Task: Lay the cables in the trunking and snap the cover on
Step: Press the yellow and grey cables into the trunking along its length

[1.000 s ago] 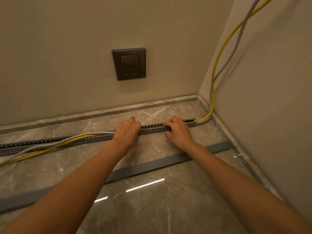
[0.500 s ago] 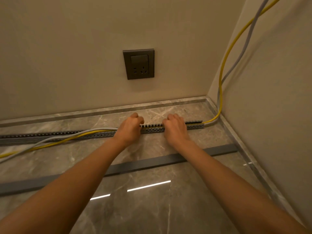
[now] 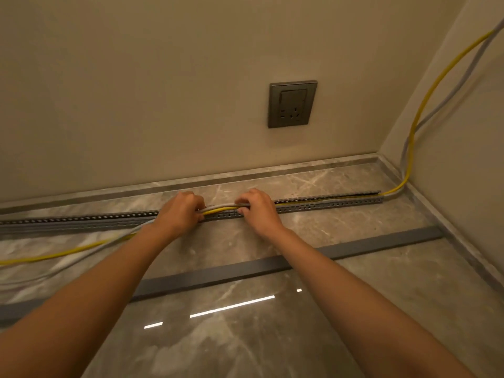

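While both hands slid leftward, cables [image 3: 221, 209] now bow above trunking [image 3: 327, 204].

Two bare forearms [image 3: 114, 282], no sleeves

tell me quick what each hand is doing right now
Left hand: closed on the yellow cable and grey cable.
Right hand: fingers curled, pressing both cables into the trunking.
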`<act>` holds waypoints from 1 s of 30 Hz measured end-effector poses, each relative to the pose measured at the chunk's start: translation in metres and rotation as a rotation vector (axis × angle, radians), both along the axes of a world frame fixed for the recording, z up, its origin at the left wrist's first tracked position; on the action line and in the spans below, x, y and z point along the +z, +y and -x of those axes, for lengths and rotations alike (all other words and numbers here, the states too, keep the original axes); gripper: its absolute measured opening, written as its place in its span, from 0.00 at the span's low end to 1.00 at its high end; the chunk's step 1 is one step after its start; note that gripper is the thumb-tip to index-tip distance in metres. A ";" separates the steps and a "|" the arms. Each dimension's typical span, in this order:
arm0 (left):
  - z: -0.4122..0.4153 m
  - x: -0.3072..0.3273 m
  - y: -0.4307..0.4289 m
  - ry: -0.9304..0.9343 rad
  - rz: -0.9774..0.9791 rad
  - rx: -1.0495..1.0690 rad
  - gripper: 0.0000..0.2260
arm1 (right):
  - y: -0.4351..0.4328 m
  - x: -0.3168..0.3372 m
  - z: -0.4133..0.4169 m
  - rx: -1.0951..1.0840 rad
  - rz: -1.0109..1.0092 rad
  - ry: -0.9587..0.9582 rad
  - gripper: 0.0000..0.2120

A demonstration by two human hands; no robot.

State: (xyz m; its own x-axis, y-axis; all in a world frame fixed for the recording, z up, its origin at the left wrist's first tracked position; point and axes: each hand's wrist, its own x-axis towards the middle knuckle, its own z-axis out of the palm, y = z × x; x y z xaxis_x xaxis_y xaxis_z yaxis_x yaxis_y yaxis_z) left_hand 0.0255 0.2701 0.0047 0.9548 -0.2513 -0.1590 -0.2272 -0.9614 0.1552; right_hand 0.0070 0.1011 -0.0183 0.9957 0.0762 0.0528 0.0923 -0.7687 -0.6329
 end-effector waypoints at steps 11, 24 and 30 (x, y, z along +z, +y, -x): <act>-0.016 0.005 0.020 -0.159 -0.183 -0.281 0.09 | 0.020 -0.004 -0.002 -0.276 -0.100 0.001 0.06; 0.001 -0.014 0.000 -0.311 -0.072 -0.417 0.06 | 0.016 -0.017 -0.001 -0.194 -0.065 -0.007 0.05; -0.002 -0.016 -0.015 -0.202 -0.255 -0.364 0.10 | 0.011 -0.018 -0.006 -0.161 -0.048 0.020 0.05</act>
State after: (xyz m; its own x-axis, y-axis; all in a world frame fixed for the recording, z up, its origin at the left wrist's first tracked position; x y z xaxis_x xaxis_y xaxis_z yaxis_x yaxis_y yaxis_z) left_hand 0.0277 0.2549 -0.0113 0.8304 -0.5515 -0.0792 -0.5568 -0.8156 -0.1574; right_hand 0.0130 0.1123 -0.0360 0.9957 -0.0861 0.0328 -0.0420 -0.7414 -0.6697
